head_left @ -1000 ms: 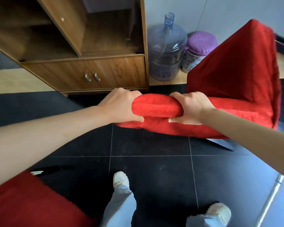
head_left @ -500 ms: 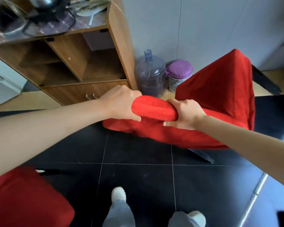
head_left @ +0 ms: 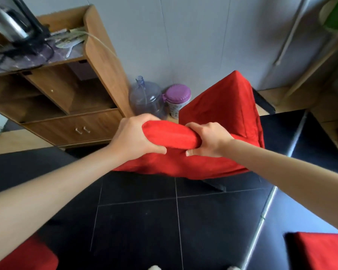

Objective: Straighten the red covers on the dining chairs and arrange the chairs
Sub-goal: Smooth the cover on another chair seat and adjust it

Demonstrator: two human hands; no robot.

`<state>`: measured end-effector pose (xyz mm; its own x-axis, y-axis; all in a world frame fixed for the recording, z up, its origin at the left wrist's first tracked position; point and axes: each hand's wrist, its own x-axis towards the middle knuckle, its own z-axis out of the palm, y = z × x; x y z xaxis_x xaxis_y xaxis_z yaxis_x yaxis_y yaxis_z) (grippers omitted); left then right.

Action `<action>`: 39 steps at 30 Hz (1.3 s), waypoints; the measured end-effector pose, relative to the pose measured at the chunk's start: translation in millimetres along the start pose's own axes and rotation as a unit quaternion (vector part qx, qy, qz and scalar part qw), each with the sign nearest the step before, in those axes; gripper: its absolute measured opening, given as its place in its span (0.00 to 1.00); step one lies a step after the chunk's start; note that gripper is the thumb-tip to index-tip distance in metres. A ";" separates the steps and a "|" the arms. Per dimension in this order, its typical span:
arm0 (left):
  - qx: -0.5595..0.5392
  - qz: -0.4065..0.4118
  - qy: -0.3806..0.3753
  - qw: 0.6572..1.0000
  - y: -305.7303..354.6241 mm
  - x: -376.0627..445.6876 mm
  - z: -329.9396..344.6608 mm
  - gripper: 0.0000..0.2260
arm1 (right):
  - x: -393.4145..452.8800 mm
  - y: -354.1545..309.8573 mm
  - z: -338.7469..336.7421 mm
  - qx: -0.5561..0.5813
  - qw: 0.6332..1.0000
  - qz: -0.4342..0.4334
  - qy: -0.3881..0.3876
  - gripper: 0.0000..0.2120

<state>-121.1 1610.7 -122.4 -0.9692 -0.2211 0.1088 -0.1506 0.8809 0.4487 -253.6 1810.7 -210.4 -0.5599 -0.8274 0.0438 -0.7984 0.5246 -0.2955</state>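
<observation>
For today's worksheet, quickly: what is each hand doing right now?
Left hand: gripping the padded edge of the red fabric chair cover.
Right hand: gripping the same edge.

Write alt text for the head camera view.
Both hands, left hand and right hand, grip the front edge of a red-covered chair on a black tiled floor. Behind it, a water jug and purple-lidded container stand beside a wooden cabinet.

A home dining corner: wooden sideboard (head_left: 70, 106) with a kettle (head_left: 10, 24) on top, a water jug (head_left: 146, 100) by the wall, red-covered chairs (head_left: 222, 117) on dark tiles
</observation>
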 end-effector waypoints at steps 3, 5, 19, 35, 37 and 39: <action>-0.015 -0.011 -0.017 1.000 34.1 -6.2 12.4 0.33 | -24.2 19.3 -15.1 -0.001 1.000 0.003 -0.012 0.43; -0.022 -0.009 -0.012 1.000 55.9 -6.0 17.9 0.33 | -38.0 31.2 -22.9 -0.009 1.000 0.003 -0.024 0.43; -0.139 0.009 -0.038 0.990 155.7 6.2 62.1 0.45 | -121.6 115.8 -70.5 0.068 0.994 0.082 -0.009 0.41; -0.202 -0.060 -0.114 0.971 177.7 5.3 83.1 0.49 | -156.0 124.6 -125.8 0.137 0.976 0.165 -0.041 0.55; -0.167 -0.085 -0.136 0.973 164.3 5.2 81.2 0.52 | -157.1 123.0 -135.7 0.134 0.977 0.163 -0.043 0.57; -0.128 -0.121 -0.144 0.974 146.2 3.5 79.2 0.53 | -158.9 120.5 -143.8 0.133 0.977 0.159 -0.049 0.58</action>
<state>-162.0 1772.0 -126.7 -0.9311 -0.2507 -0.2649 -0.3643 0.6760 0.6406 -292.7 2034.3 -115.7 -0.7360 -0.6528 -0.1791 -0.4936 0.6986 -0.5180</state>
